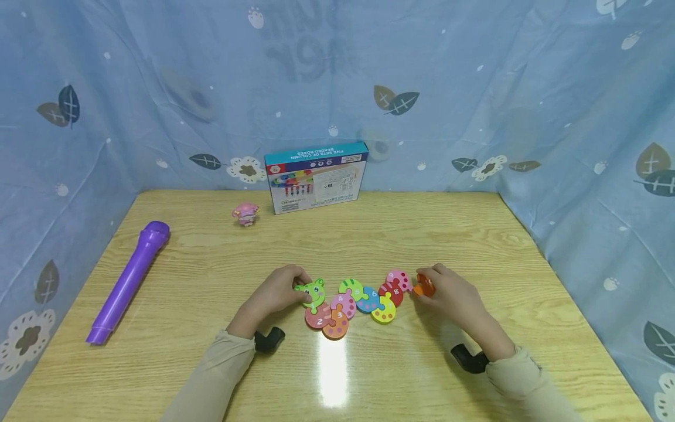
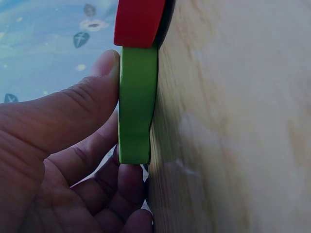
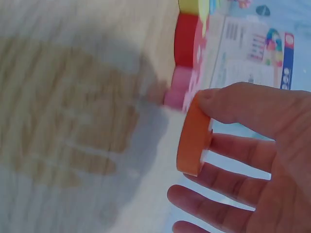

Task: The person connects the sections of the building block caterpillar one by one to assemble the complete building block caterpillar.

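Note:
A chain of round numbered puzzle pieces, shaped like a caterpillar, lies across the middle of the table. My left hand holds the green head piece at the chain's left end, thumb on its face and fingers at its edge. Next to it is the reddish piece 2. At the other end, my right hand pinches an orange puzzle piece between thumb and fingers. That piece is tilted close beside the pink piece 9, which adjoins the red piece 8.
A purple toy microphone lies at the table's left. Along the back stand a small pink figurine and a beaded-toy box. A blue patterned curtain surrounds the wooden table at the back and sides.

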Demonstrator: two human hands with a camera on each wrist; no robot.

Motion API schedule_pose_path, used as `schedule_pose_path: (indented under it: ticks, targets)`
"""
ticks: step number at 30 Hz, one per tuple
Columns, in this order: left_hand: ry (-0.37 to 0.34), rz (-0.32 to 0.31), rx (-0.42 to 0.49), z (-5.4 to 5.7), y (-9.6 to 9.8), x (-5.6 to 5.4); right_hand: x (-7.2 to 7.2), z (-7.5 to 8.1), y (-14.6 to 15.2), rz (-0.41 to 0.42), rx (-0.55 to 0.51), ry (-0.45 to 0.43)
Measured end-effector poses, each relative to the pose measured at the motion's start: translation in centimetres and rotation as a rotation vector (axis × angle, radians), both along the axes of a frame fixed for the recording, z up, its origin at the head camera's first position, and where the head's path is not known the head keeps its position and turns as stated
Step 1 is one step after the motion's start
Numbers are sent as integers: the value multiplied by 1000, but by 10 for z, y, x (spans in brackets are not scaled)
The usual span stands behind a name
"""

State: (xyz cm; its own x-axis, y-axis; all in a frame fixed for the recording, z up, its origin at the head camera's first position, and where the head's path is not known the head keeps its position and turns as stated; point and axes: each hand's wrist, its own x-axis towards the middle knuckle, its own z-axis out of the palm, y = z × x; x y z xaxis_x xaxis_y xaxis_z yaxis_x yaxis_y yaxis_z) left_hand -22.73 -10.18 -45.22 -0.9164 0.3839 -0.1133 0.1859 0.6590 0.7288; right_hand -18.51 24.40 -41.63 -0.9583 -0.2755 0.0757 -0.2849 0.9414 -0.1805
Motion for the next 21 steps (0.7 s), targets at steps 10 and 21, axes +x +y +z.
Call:
schedule_pose_path:
  ticks: [10,21]
  targets:
    - [6,-1,3,0,1,1,1,-8,-12,-22,30,-52]
    - [23,-3,-16,1,0,2,0,-11,-13,-24,80,-53]
